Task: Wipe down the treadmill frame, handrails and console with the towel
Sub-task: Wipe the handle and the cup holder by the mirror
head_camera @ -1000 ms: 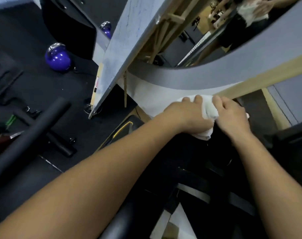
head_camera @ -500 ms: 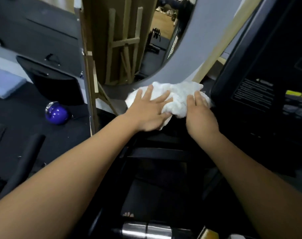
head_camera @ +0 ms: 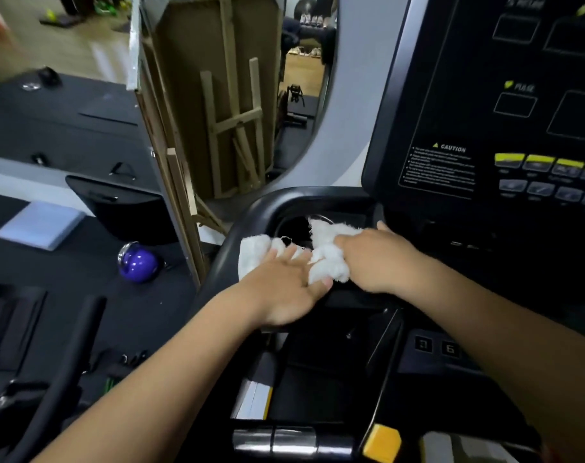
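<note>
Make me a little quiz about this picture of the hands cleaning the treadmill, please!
1. True or false: the towel is blue.
2. Which hand grips the towel with curled fingers? A) left hand B) right hand C) neither
3. Fill in: the word beside the yellow triangle on the console is ____.
Key: 1 false, it is white. 2 B, the left hand presses on it with straight fingers. 3 CAUTION.

Two bare forearms, uncovered as far up as the view reaches; left hand (head_camera: 284,289) bare; right hand (head_camera: 381,259) bare likewise.
</note>
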